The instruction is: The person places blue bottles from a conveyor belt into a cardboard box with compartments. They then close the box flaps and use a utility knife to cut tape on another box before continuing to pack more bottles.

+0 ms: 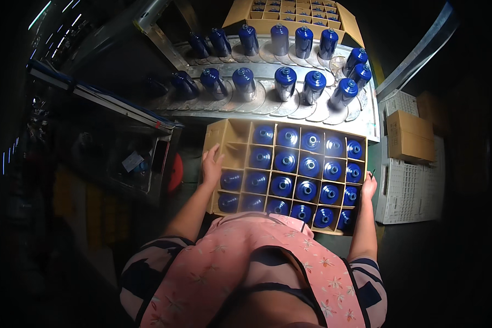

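Observation:
A divided cardboard box (216, 138) lies in front of my body, close against my pink floral apron (229, 240). Glossy blue bottles (285, 161) with small round necks stand in most of its compartments. Two compartments at the far left corner hold no bottle. My left hand (211, 168) is at the left wall, its fingers somewhat apart over the edge. On the opposite side, my right hand (369, 187) grips the right wall near its middle. A small dark object shows by the right fingertips, too small to name. What supports the box underneath is hidden.
Beyond the box, blue bottles (315, 87) stand in two rows on a conveyor of overlapping plates (273, 106), curving at the right. Another divided box (311, 26) sits behind it. Metal posts (418, 54) flank the conveyor. A closed carton (410, 136) rests on white pallets (407, 199) at right.

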The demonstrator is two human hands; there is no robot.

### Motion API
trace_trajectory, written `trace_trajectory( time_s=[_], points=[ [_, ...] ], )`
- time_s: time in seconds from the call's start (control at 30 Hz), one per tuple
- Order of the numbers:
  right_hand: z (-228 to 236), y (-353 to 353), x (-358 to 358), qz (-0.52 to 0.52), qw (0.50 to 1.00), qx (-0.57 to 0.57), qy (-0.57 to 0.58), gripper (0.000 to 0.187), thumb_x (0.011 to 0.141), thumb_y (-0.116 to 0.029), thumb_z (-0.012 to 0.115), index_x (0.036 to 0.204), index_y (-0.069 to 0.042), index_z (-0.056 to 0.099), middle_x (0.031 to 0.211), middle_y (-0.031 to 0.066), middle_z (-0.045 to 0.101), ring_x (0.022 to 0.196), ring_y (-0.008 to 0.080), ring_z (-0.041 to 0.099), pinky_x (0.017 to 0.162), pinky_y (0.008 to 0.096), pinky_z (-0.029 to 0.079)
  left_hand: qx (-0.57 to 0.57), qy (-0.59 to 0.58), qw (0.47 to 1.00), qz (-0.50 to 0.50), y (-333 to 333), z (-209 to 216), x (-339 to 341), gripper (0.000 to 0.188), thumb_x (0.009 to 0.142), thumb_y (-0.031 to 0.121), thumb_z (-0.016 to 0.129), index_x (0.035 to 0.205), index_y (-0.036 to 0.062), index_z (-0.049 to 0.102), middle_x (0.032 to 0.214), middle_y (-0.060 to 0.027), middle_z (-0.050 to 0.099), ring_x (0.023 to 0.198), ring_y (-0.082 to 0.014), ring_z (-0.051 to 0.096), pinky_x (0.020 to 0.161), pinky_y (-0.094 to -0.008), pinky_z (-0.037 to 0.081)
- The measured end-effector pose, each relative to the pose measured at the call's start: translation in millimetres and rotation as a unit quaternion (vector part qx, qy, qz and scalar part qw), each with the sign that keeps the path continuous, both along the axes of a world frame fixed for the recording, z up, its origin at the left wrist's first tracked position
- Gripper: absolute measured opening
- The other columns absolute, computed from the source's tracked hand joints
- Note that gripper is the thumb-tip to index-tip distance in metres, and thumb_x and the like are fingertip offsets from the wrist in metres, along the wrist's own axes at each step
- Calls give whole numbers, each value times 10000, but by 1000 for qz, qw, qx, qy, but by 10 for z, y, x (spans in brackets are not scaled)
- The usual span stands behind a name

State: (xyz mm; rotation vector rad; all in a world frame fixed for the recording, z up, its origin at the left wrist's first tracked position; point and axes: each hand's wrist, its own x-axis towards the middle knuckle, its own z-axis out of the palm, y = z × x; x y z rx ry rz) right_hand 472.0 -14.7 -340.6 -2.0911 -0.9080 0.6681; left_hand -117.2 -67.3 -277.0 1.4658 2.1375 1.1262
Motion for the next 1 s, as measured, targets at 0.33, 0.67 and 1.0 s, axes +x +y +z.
trace_trajectory(
  time_s=[0.33,0.67,1.0],
  points=[
    [89,56,-78,15,998,-40,-40,308,938,-265,519,1060,-30,675,895,123,687,836,188,608,793,330,449,103,-65,987,-104,1221,656,70,336,852,81,626,1182,135,660,937,-39,620,782,-113,554,741,-245,454],
    [70,238,-199,-16,997,-45,-58,278,946,-249,525,1049,-49,688,938,138,696,899,232,640,818,331,459,-5,40,988,-150,3335,505,779,490,774,244,732,1232,139,595,1192,-163,601,1157,-303,518,978,-371,419],
    [170,293,-231,0,998,-56,-6,288,960,-218,490,1065,-13,662,937,118,677,885,197,605,832,328,444,12,24,983,-183,3612,491,1440,362,762,213,732,1111,150,661,975,-142,635,949,-278,607,862,-342,472]
  ],
)
